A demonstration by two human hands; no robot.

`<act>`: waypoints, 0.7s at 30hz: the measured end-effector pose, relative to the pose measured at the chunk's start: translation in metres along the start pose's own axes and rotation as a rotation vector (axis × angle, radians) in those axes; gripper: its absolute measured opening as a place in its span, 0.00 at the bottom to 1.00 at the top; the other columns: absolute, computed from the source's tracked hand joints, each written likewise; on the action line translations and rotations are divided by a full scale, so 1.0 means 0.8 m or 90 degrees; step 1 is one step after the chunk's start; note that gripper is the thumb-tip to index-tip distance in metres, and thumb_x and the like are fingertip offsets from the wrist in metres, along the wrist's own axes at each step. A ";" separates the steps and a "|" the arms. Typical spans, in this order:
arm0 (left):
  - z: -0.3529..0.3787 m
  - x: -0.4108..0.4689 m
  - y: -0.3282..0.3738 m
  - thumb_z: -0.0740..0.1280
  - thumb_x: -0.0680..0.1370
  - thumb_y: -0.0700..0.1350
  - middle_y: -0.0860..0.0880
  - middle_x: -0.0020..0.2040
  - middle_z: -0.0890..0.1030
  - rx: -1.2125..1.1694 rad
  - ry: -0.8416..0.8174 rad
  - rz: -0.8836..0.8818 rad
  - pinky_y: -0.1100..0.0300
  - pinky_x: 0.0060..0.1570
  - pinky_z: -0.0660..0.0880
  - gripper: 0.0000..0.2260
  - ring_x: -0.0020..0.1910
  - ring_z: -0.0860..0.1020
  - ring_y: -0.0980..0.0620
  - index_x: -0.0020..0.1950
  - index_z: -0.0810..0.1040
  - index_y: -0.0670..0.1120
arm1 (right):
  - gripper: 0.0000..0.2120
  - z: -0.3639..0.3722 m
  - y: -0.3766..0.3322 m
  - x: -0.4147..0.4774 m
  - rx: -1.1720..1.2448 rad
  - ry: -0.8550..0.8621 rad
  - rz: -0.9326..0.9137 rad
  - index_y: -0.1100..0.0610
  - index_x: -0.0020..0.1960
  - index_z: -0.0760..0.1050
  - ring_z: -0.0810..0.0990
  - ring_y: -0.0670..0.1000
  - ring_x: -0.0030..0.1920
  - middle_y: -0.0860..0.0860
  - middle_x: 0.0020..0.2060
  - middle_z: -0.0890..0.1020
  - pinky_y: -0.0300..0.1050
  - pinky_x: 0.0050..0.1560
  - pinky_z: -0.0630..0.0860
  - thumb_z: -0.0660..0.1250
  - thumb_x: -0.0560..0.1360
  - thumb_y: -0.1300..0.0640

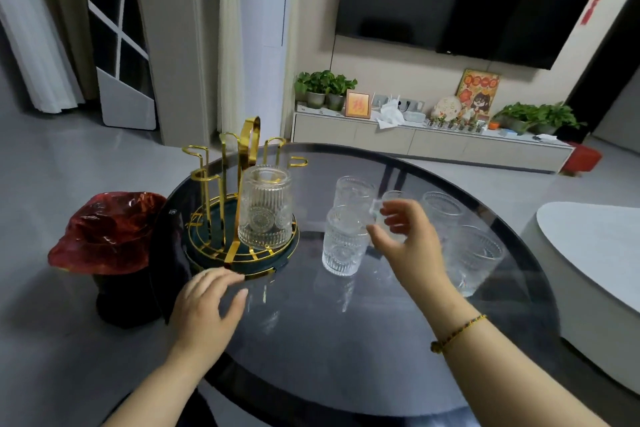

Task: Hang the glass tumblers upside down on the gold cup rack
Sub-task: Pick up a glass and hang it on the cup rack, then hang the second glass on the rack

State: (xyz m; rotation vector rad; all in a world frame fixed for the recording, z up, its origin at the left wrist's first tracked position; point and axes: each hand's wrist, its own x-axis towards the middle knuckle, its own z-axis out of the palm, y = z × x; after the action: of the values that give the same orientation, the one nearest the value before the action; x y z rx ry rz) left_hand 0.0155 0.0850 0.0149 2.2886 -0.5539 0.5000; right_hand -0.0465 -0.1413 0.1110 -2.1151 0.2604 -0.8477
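Glass tumblers stand in a loose cluster on the right half of the round dark glass bench [346,350], all upright and clear of the rack: the nearest tumbler [343,246] sits just left of the right hand, a second tumbler [353,192] stands behind it, a third tumbler [443,210] lies farther back on the right, and a fourth tumbler [476,258] is nearest the right edge; a further small one behind the hand is too hidden to make out. One hung tumbler [265,208] already sits upside down over a prong of the gold cup rack [242,184], whose other hooked prongs are bare and whose round dark tray rests on the left part of the bench. The right hand [405,236] hovers above the cluster with its grip wide, fingers curled and spread, holding nothing that can be told. The left hand [207,302] lies flat with open fingers on the bench, its fingertips at the near rim of the rack's tray. A red-lined bin [107,239] stands on the floor beside the bench on the left.
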 end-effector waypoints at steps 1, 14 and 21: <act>0.004 -0.005 0.006 0.70 0.70 0.38 0.41 0.46 0.82 0.002 -0.034 0.021 0.50 0.51 0.70 0.06 0.50 0.79 0.38 0.45 0.80 0.39 | 0.14 0.003 0.015 -0.011 0.024 0.035 0.026 0.54 0.47 0.69 0.71 0.46 0.40 0.47 0.40 0.73 0.24 0.39 0.68 0.70 0.66 0.62; 0.040 -0.011 0.014 0.57 0.75 0.60 0.56 0.73 0.60 0.138 -0.278 -0.003 0.56 0.71 0.49 0.23 0.72 0.53 0.56 0.69 0.61 0.55 | 0.48 0.089 0.108 -0.011 -0.067 -0.099 0.235 0.58 0.70 0.49 0.64 0.57 0.67 0.55 0.68 0.67 0.56 0.69 0.58 0.73 0.60 0.48; 0.039 -0.008 0.014 0.56 0.75 0.61 0.58 0.72 0.59 0.152 -0.289 -0.006 0.58 0.71 0.48 0.23 0.72 0.52 0.58 0.68 0.60 0.56 | 0.44 0.108 0.122 0.006 -0.130 -0.069 0.232 0.55 0.67 0.53 0.68 0.54 0.65 0.54 0.61 0.74 0.53 0.72 0.50 0.71 0.60 0.44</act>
State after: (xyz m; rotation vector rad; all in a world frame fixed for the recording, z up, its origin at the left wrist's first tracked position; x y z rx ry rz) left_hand 0.0104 0.0568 -0.0027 2.6500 -0.7312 0.0336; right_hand 0.0236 -0.1526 0.0016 -2.1973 0.6760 -0.5075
